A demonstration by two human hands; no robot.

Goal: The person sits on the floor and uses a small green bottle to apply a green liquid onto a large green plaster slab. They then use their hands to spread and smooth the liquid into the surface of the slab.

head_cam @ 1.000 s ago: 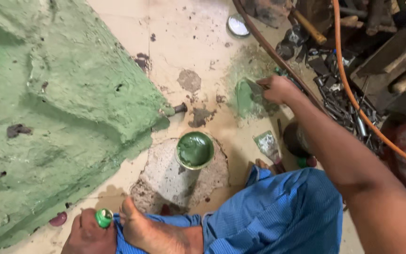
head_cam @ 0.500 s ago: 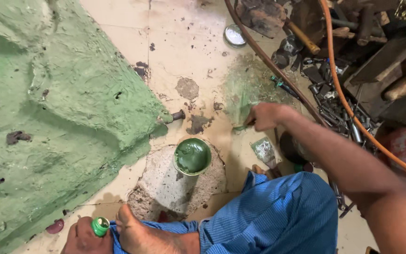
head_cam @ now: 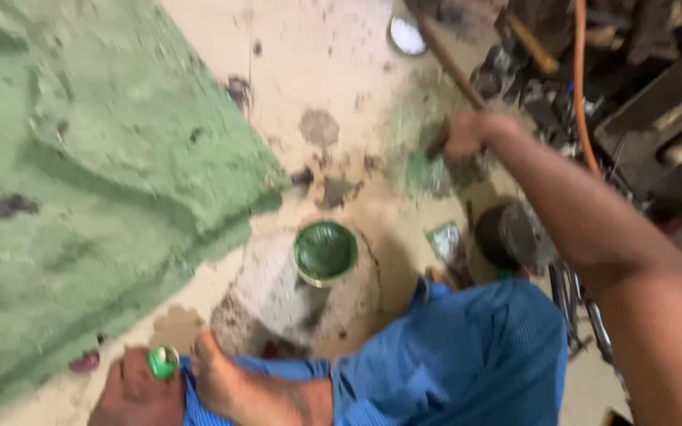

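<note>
Single head-worn view, looking steeply down from above onto the floor (head_cam: 341, 71) in front of the seated person. Near field: blue-clad lap, left hand (head_cam: 137, 388) at the bottom edge, right hand (head_cam: 467, 134) reaching forward at upper right. Frame motion-blurred; no second view to overlap

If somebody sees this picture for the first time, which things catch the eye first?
The big green-painted surface fills the left side. In the middle, an open tin of green paint stands on the stained floor. At the upper right, the right hand holds something thin near green smears, too blurred to name.
</note>
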